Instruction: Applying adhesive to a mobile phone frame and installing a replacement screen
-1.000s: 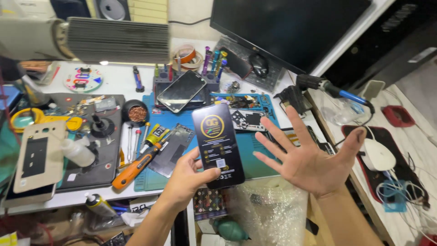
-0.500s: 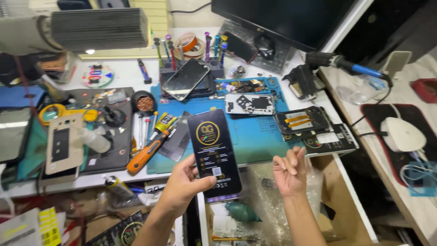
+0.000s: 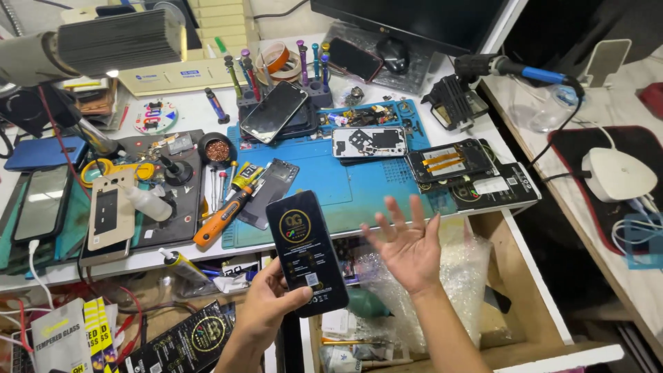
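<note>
Left hand (image 3: 271, 302) grips the black screen-protector package (image 3: 306, 252) from below, upright. Right hand (image 3: 409, 247), just right, is empty, palm up, 5 fingers spread.

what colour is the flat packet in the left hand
The flat packet is black with a gold ring emblem near its top, clearest in the head view.

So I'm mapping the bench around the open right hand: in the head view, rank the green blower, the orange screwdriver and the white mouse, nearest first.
From the right hand:
1. Green blower, just below-left, in the drawer.
2. Orange screwdriver, left, on the mat's edge.
3. White mouse, far right, on the side table.
</note>
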